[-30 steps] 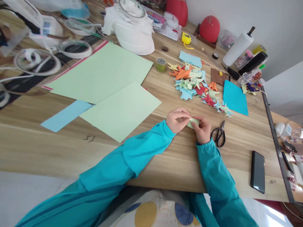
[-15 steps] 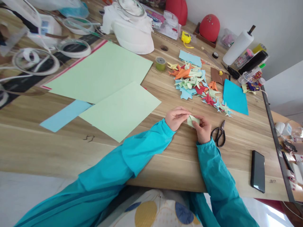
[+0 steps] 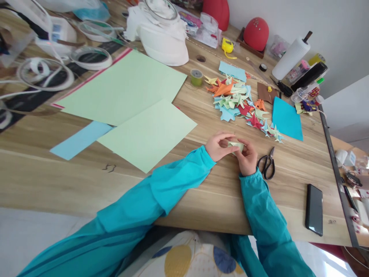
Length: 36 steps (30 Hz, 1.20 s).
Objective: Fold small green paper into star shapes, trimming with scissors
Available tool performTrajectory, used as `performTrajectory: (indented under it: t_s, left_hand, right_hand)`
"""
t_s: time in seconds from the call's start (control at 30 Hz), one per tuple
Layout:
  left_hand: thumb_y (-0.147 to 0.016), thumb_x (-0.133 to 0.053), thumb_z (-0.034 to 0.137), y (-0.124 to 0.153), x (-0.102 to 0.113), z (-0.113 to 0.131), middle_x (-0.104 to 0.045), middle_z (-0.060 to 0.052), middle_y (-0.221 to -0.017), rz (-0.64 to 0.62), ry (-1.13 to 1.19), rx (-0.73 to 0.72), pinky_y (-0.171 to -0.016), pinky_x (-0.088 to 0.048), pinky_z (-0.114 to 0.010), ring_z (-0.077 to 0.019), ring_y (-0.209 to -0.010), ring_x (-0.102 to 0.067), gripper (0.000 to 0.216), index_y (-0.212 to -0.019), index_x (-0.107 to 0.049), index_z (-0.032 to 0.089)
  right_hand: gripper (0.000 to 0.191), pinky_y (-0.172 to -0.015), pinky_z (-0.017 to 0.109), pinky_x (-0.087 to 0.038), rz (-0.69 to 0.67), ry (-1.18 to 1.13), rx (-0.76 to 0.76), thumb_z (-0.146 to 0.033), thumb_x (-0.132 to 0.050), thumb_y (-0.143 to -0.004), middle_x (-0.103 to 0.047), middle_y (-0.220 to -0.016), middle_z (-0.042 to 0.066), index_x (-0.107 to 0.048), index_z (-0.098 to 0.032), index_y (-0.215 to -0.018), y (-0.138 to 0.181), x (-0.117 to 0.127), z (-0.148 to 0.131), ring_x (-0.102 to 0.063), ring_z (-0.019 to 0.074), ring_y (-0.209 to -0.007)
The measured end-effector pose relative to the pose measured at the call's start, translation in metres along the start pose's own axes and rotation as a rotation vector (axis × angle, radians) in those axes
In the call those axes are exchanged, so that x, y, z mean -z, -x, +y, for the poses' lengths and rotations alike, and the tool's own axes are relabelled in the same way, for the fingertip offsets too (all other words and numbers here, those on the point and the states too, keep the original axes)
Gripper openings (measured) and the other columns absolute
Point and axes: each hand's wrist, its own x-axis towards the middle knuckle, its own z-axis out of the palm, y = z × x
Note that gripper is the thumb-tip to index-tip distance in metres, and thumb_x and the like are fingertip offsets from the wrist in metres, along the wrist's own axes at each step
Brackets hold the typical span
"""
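A small folded piece of pale green paper [image 3: 236,146] is held between my two hands, just above the wooden table. My left hand [image 3: 218,146] pinches its left side, the thumb lying across its front. On the opposite side my right hand [image 3: 247,156] grips it between thumb and fingers. Part of the paper is covered by the fingers. Black-handled scissors [image 3: 268,163] lie beside my right wrist. Beyond my hands sits a heap of folded paper shapes [image 3: 230,94] in orange, green, blue and red.
Large green sheets [image 3: 150,134] overlap at the left, with a blue paper strip [image 3: 80,140] partly under them. A bright blue sheet [image 3: 287,118] lies right of the heap. A phone [image 3: 314,209] rests near the right edge. A spool [image 3: 196,77] and a yellow tape measure [image 3: 227,46] stand farther back.
My left hand has moved slightly right, and its thumb now lies over the green paper. The paper has tilted and shows less of its face.
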Motion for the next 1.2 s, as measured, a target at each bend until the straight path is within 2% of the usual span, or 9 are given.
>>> performTrajectory:
  t_s: [0.17,0.3,0.5,0.87,1.03,1.2]
  left_hand:
    - [-0.06,-0.071,0.033,-0.003,0.001,-0.006,-0.064,-0.006,-0.075,-0.002,-0.069,-0.006,-0.065,-0.048,-0.028,-0.0154,-0.07,-0.058,0.025,-0.075,-0.068,0.013]
    - [-0.062,-0.07,0.031,-0.004,0.003,-0.003,-0.062,-0.004,-0.067,-0.05,-0.022,-0.024,-0.06,-0.046,-0.027,-0.0139,-0.063,-0.057,0.019,-0.065,-0.067,0.013]
    - [-0.06,-0.071,0.032,-0.005,0.003,0.0,-0.061,-0.003,-0.065,-0.062,0.055,-0.014,-0.057,-0.045,-0.026,-0.0134,-0.062,-0.056,0.019,-0.061,-0.066,0.013]
    - [-0.069,-0.064,0.035,-0.004,0.003,0.002,-0.058,-0.002,-0.064,-0.049,0.066,0.033,-0.06,-0.044,-0.025,-0.0122,-0.064,-0.053,0.023,-0.058,-0.064,0.014]
    - [-0.069,-0.063,0.038,-0.004,0.004,0.006,-0.058,-0.001,-0.062,0.025,0.058,0.053,-0.057,-0.043,-0.024,-0.012,-0.063,-0.053,0.025,-0.061,-0.066,0.014]
    - [-0.068,-0.064,0.037,-0.005,0.005,0.005,-0.059,-0.001,-0.063,-0.047,0.043,0.029,-0.057,-0.043,-0.024,-0.0121,-0.062,-0.053,0.024,-0.06,-0.065,0.014]
  right_hand:
    - [0.041,-0.049,0.024,-0.042,-0.017,0.112,0.054,-0.035,-0.063,-0.072,-0.059,-0.062,-0.003,-0.051,-0.02,-0.109,0.003,-0.003,-0.001,-0.053,0.0114,-0.052]
    - [0.037,-0.048,0.023,-0.04,-0.022,0.13,0.058,-0.035,-0.064,-0.071,-0.057,-0.06,-0.004,-0.054,-0.02,-0.103,0.004,-0.002,0.0,-0.05,0.011,-0.051]
    - [0.028,-0.052,0.025,-0.044,-0.042,0.078,0.051,-0.037,-0.064,-0.07,-0.063,-0.071,0.001,-0.058,-0.02,-0.092,0.002,-0.001,-0.001,-0.056,0.0139,-0.059]
    - [0.027,-0.05,0.025,-0.043,-0.013,0.021,-0.002,-0.035,-0.066,-0.068,-0.063,-0.066,0.0,-0.058,-0.018,-0.087,0.0,0.0,0.0,-0.054,0.0127,-0.054]
    - [0.028,-0.047,0.024,-0.041,0.002,0.021,-0.031,-0.037,-0.067,-0.066,-0.061,-0.062,-0.001,-0.058,-0.017,-0.084,0.0,0.0,0.0,-0.052,0.0119,-0.05]
    - [0.028,-0.046,0.023,-0.041,-0.025,0.025,-0.019,-0.039,-0.066,-0.067,-0.063,-0.07,0.001,-0.058,-0.018,-0.082,-0.002,0.002,0.002,-0.052,0.0115,-0.053]
